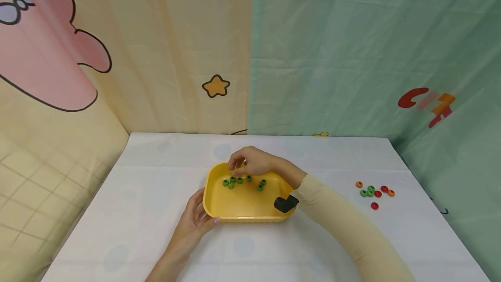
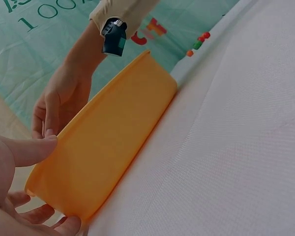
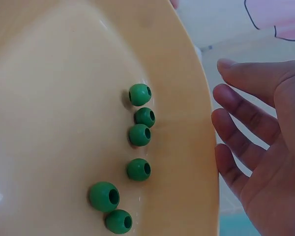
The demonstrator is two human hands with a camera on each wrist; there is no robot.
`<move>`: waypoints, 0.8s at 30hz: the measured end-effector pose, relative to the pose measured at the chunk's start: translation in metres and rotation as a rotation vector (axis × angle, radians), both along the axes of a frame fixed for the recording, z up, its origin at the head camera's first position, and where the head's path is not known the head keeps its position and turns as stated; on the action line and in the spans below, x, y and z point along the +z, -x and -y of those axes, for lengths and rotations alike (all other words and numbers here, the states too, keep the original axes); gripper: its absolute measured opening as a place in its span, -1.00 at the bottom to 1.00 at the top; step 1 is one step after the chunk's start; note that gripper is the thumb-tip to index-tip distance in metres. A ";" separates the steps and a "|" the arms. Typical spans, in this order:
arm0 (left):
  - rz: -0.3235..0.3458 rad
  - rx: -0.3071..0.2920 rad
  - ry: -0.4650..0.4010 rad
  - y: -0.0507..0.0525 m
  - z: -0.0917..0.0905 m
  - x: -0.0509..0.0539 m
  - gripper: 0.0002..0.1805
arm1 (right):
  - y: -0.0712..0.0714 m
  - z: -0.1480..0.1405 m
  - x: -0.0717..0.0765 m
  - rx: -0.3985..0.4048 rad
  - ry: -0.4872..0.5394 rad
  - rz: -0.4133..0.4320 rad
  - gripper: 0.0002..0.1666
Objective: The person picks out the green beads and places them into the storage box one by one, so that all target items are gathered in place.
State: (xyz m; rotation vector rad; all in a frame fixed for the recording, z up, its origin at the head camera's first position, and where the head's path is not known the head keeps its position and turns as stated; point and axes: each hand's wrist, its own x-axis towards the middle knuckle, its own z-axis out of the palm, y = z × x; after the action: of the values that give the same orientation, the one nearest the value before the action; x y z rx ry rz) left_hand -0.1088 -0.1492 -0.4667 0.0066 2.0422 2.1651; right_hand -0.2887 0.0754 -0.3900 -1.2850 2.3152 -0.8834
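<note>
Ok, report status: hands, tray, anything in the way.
Left hand grips yellow tray by left end. Right hand appears empty, over far side. Only green beads visible inside. Right forearm overhangs right end.

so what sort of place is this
Likely a makeshift indoor setup, perhaps a recording booth: cartoon-printed fabric hangs behind a white tabletop, where a yellow tray holds green beads.

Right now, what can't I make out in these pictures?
- Left wrist view: the green beads inside the yellow tray, hidden by its outer wall.
- Left wrist view: the number of loose beads beyond it, too small and bunched.
- Head view: part of the tray's right rim, behind the right sleeve.
- Right wrist view: the tray's opposite side, cut off by the left edge.
</note>
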 end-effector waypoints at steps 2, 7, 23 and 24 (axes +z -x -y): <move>0.004 0.005 0.003 0.000 0.000 0.000 0.00 | 0.000 -0.002 0.000 -0.010 -0.006 0.001 -0.81; 0.001 0.003 0.005 0.000 -0.001 0.001 0.00 | -0.001 -0.011 0.001 -0.039 0.000 0.010 -0.81; -0.006 0.003 0.018 0.000 -0.001 0.001 0.01 | -0.004 -0.053 0.005 -0.131 0.008 0.028 -0.80; -0.006 0.004 0.019 0.000 -0.001 0.001 0.01 | -0.004 -0.056 0.006 -0.141 0.003 0.029 -0.80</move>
State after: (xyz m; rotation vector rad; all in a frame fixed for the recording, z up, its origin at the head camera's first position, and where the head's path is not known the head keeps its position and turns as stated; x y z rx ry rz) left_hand -0.1091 -0.1482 -0.4657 0.0071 2.0672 2.1503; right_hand -0.2845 0.1309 -0.3838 -1.1130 2.4058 -0.9435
